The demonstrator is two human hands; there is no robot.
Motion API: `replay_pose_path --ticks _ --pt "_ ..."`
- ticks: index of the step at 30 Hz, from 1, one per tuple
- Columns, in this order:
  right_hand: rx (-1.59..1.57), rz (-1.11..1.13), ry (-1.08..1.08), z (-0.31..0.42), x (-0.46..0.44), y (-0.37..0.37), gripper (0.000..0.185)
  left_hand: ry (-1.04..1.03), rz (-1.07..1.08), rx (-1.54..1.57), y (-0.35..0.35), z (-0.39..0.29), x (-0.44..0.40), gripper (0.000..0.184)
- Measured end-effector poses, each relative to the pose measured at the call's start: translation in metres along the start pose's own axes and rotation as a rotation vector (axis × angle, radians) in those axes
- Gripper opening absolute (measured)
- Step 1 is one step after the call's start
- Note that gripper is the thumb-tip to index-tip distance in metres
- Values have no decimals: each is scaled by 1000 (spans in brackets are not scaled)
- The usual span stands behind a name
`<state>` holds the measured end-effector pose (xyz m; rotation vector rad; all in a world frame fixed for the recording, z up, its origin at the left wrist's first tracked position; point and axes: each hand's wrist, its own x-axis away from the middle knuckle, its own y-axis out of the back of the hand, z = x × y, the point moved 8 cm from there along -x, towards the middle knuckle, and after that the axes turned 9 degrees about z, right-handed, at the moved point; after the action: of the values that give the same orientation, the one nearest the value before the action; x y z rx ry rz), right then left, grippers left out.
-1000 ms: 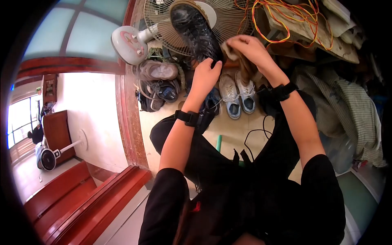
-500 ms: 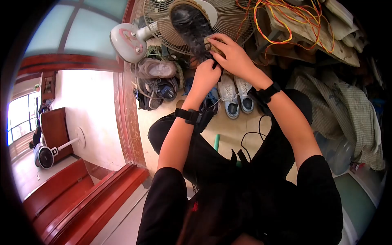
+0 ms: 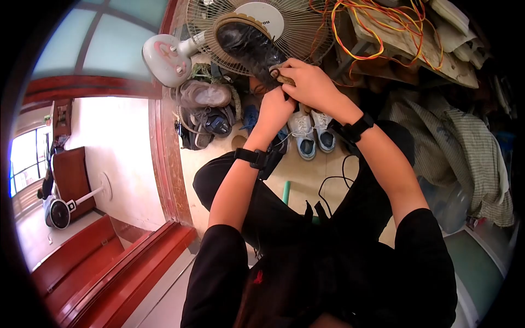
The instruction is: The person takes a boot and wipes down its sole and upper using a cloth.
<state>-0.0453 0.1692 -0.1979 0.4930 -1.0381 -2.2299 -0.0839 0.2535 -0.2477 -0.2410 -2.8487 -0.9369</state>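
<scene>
A black boot [image 3: 243, 46] with a tan sole edge is held up in front of me, its toe pointing away. My left hand [image 3: 276, 112] is closed on the boot's near end, fingers mostly hidden behind it. My right hand [image 3: 306, 85] pinches a small brown object [image 3: 283, 77] with a dark round spot against the boot's side; its kind I cannot make out. Both hands nearly touch each other. Below them, a pair of white-and-grey sneakers [image 3: 302, 131] stands on the floor.
A floor fan [image 3: 261, 21] lies behind the boot, its white base [image 3: 167, 59] to the left. More shoes [image 3: 205, 94] are piled at left. Red-yellow wire [image 3: 377, 46] hangs over a wooden board [image 3: 456, 71] at right, near checked cloth [image 3: 470, 147]. A green rod [image 3: 286, 191] shows between my knees.
The boot has tilted, its toe moving left and down in view. Both hands sit slightly lower with it, grips unchanged. The whole view has shifted a little.
</scene>
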Motion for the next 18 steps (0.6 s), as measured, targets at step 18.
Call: replay_pose_path --ticks 18 --pt "-171 -282 -64 -8 -4 24 35 -177 -201 -472 38 -14 14 22"
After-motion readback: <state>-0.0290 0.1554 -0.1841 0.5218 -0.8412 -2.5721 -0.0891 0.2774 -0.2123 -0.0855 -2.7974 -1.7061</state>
